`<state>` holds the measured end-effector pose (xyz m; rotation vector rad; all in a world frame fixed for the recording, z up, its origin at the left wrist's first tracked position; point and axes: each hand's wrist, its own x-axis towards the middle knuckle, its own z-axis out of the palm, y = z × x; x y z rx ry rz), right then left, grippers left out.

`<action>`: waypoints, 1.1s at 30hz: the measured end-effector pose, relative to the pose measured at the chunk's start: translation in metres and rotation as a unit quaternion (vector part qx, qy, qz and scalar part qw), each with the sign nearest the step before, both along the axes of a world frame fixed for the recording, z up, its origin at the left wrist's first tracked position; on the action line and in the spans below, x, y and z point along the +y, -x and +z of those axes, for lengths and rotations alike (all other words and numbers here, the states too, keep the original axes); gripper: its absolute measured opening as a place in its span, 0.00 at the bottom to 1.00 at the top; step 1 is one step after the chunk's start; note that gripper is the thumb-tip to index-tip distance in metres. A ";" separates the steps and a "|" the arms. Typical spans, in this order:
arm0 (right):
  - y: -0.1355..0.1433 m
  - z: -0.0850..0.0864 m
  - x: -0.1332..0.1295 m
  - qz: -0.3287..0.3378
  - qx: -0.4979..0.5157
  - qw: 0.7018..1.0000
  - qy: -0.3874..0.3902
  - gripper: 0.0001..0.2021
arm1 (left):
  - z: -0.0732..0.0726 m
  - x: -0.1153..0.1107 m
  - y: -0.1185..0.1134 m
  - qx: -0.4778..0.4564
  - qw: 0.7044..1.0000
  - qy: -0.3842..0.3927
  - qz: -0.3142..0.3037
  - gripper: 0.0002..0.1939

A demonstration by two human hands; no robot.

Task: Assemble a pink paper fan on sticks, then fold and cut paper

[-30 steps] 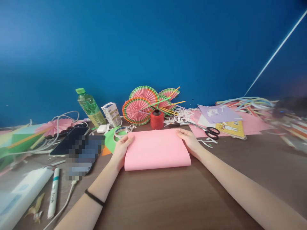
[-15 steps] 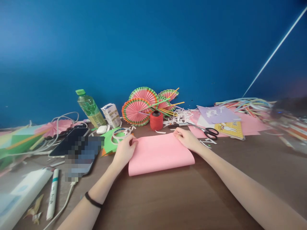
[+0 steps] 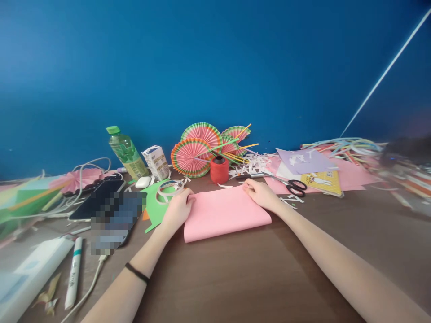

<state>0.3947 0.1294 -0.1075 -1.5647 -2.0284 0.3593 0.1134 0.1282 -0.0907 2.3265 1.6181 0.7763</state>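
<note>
A pink sheet of paper (image 3: 225, 213) lies doubled over on the brown table, its rounded bend towards me. My left hand (image 3: 178, 206) is closed on its far left corner, and my right hand (image 3: 259, 193) pinches the far right corner. Just left of my left hand, a roll of tape (image 3: 161, 197) rests on green paper (image 3: 153, 213). Beyond the pink sheet stands a spool of red thread (image 3: 219, 172). To the right of my right hand lie black-handled scissors (image 3: 296, 187).
Pleated paper fans (image 3: 191, 157) lean by the blue wall. At left are a green-capped bottle (image 3: 126, 152), a small carton (image 3: 156, 162), phones (image 3: 97, 199), cables and a marker (image 3: 74, 271). A purple sheet (image 3: 305, 160) and a yellow booklet (image 3: 325, 181) lie at right.
My left hand has shifted slightly right with its corner of the pink sheet. The bend has flattened a little and moved away from me. My right hand stays nearly in place.
</note>
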 end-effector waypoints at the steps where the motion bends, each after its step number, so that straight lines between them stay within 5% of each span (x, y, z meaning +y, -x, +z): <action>1: 0.002 -0.001 0.000 -0.002 -0.009 1.000 -0.002 0.07 | -0.003 0.002 0.001 0.007 1.000 -0.006 -0.008 0.05; 9: -0.003 0.000 0.004 0.012 -0.060 0.997 -0.048 0.15 | -0.016 0.000 0.002 0.129 0.984 -0.113 -0.049 0.23; 14: 0.000 0.014 0.005 0.109 -0.105 0.986 -0.068 0.17 | -0.016 0.003 0.003 0.142 0.983 -0.083 -0.081 0.22; 18: 0.004 0.033 -0.001 0.227 -0.063 0.971 0.037 0.20 | -0.016 0.006 0.004 0.122 0.986 -0.059 -0.095 0.22; 22: 0.003 0.052 -0.016 0.229 -0.001 0.963 0.141 0.16 | -0.017 0.007 0.004 0.108 0.988 -0.055 -0.095 0.23; 26: 0.023 0.063 -0.041 0.229 -0.040 0.964 0.132 0.18 | -0.019 0.008 0.005 0.110 0.987 -0.063 -0.094 0.22; 33: 0.063 0.048 -0.086 0.281 -0.166 0.941 0.094 0.27 | -0.025 0.011 0.010 0.113 0.984 -0.084 -0.110 0.23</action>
